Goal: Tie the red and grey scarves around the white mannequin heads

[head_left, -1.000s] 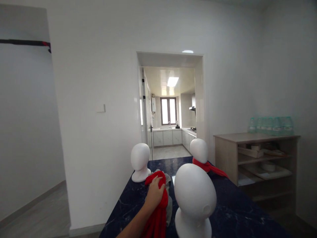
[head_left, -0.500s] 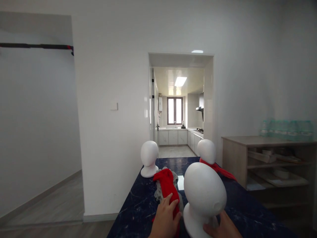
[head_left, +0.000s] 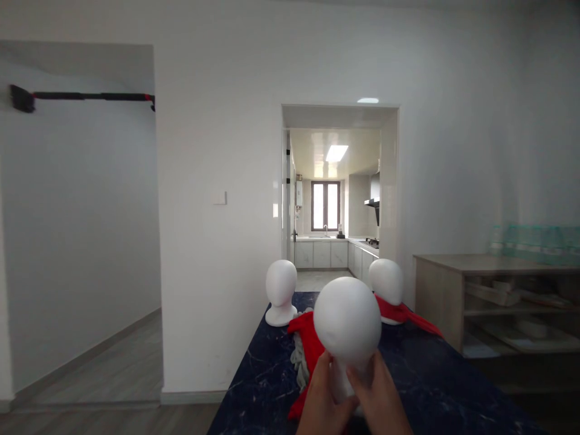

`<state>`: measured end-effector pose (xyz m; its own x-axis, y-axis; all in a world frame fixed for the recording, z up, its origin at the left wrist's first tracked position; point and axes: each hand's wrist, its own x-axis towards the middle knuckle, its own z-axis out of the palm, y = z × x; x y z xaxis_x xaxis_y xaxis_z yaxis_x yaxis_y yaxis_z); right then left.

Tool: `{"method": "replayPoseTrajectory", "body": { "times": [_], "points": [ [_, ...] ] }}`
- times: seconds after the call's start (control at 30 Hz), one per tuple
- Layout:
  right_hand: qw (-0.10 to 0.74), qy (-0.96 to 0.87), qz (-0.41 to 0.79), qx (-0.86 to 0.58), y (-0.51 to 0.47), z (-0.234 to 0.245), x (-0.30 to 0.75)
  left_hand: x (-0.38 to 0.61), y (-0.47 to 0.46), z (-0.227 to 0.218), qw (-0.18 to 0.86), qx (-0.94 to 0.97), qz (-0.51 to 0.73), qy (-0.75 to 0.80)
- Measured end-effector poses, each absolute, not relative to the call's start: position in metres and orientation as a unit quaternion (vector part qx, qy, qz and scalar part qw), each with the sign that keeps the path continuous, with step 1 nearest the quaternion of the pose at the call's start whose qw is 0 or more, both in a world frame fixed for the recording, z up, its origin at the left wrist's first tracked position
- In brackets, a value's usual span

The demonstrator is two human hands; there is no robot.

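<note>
A white foam mannequin head stands upright close to me on the dark table. My left hand is wrapped round its neck from the left, and my right hand grips the neck from the right. Just left of and behind it lies a red cloth, partly hidden by the head, with a grey ruffled cloth showing at its left edge. Two more mannequin heads stand farther off: a bare one at the left, and one at the right with a red scarf around its neck.
The dark blue marbled table stretches away from me toward a doorway with a kitchen behind. At the right, a wooden shelf unit bears wrapped bottles on top and trays inside. A black and red bar hangs at upper left.
My left hand has left the red cloth and taken hold of the near mannequin head's neck. That head has moved left and is more upright. The view has turned slightly left.
</note>
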<state>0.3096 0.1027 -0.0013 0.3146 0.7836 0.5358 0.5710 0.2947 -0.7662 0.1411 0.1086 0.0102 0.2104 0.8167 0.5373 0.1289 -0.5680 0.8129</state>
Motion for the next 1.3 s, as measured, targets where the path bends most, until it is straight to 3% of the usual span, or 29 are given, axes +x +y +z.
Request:
{"method": "replayPoseTrajectory", "body": {
  "times": [0.13, 0.37, 0.63, 0.83, 1.0, 1.3],
  "points": [
    [0.483, -0.704, 0.028, -0.52, 0.109, -0.013, 0.26, 0.111, 0.122, 0.04, 0.372, 0.606, 0.594, 0.376],
    [0.367, -0.824, 0.06, -0.427, 0.103, 0.006, 0.24, 0.022, 0.158, 0.052, 0.293, 0.617, 0.584, 0.438],
    [0.412, -0.716, 0.034, -0.563, 0.123, 0.003, 0.309, -0.081, 0.208, 0.06, 0.3, 0.609, 0.556, 0.478],
    [0.374, -0.717, 0.04, -0.587, 0.132, -0.01, 0.308, -0.099, 0.237, 0.035, 0.401, 0.618, 0.531, 0.418],
    [0.351, -0.721, 0.047, -0.595, 0.129, -0.008, 0.3, -0.1, 0.235, 0.033, 0.421, 0.622, 0.517, 0.411],
    [0.389, -0.714, 0.07, -0.578, 0.128, -0.012, 0.302, -0.121, 0.224, 0.016, 0.234, 0.637, 0.454, 0.577]
  ]
}}
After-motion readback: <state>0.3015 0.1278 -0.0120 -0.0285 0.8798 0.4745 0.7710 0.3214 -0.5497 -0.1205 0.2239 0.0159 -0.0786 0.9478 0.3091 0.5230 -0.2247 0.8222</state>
